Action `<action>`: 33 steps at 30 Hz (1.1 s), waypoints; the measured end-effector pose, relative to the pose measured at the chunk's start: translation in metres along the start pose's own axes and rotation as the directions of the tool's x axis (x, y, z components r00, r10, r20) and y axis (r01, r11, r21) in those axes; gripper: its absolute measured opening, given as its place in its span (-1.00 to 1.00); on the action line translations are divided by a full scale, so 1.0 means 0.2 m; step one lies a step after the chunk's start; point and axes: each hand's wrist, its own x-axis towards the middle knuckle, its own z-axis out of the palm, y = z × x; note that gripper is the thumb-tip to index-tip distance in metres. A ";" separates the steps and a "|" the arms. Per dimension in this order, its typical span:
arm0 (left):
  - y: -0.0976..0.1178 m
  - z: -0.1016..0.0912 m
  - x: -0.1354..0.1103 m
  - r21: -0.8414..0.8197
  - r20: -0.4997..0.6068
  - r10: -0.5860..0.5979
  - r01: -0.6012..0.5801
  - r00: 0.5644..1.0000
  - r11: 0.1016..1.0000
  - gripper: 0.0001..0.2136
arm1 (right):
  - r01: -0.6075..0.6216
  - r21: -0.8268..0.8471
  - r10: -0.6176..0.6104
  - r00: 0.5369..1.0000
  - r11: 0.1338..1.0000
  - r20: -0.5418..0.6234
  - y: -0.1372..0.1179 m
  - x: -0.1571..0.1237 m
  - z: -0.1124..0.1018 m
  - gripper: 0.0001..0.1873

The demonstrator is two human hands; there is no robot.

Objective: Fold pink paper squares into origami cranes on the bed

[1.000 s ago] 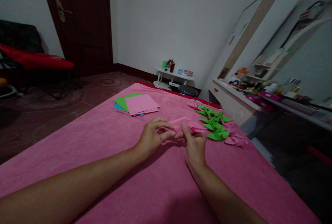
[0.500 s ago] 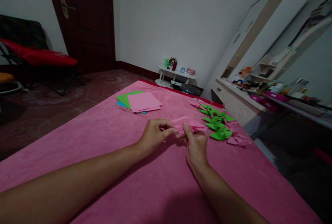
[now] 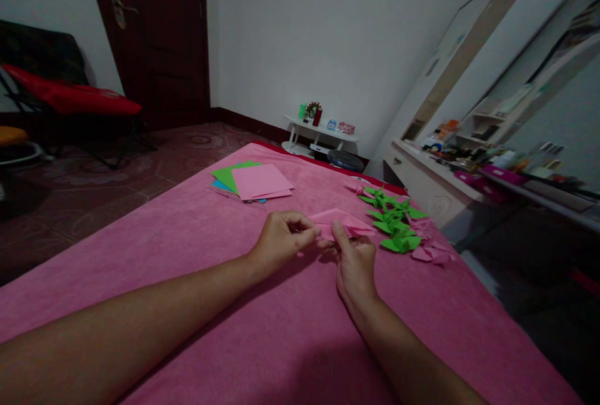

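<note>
A partly folded piece of pink origami paper [image 3: 332,217] is held between both hands, just above the pink cloth [image 3: 225,342]. My left hand [image 3: 284,239] pinches its left end with thumb and fingertips. On the right side, my right hand [image 3: 354,261] grips it, thumb lying on top and fingers underneath. Some of the lower folds are hidden by the fingers. Beyond my right hand lie several folded green paper figures [image 3: 396,220], with folded pink paper figures [image 3: 434,250] beside them.
Square sheets of pink paper [image 3: 262,181] lie over green paper [image 3: 225,177] and blue sheets at the far left of the cloth. A low white shelf [image 3: 323,127] stands by the wall. To the right is a cluttered dressing table [image 3: 435,183]; a red chair [image 3: 89,99] is at left.
Both hands keep almost the same grip on the pink paper. The whole view has shifted very slightly; nothing else has visibly moved.
</note>
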 end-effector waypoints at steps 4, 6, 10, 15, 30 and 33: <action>0.00 0.00 0.00 0.026 -0.015 0.000 0.001 1.000 1.000 -0.82 | -0.014 -0.011 0.014 1.000 1.000 -0.013 0.00 -0.01 0.01 -0.71; -0.01 0.00 0.00 0.036 -0.012 0.004 -0.004 1.000 0.999 -0.82 | -0.013 -0.013 0.013 1.000 1.000 -0.015 0.00 -0.01 0.01 -0.72; -0.02 0.00 0.00 0.048 -0.005 0.013 -0.013 1.000 0.999 -0.82 | -0.012 -0.031 0.012 1.000 0.999 -0.002 0.01 -0.01 0.00 -0.73; -0.02 -0.01 0.00 0.050 -0.018 0.005 -0.005 1.000 0.999 -0.80 | 0.029 -0.064 -0.025 0.998 0.998 0.056 0.02 0.00 -0.01 -0.77; 0.00 -0.02 0.01 0.022 0.094 0.044 -0.046 0.995 0.999 -0.76 | 0.091 -0.098 -0.093 0.996 0.991 -0.016 0.02 0.01 -0.03 -0.80; -0.01 -0.02 0.01 0.046 0.071 0.066 -0.070 0.995 0.997 -0.76 | 0.070 -0.093 -0.073 0.997 0.993 -0.023 0.01 0.00 -0.01 -0.79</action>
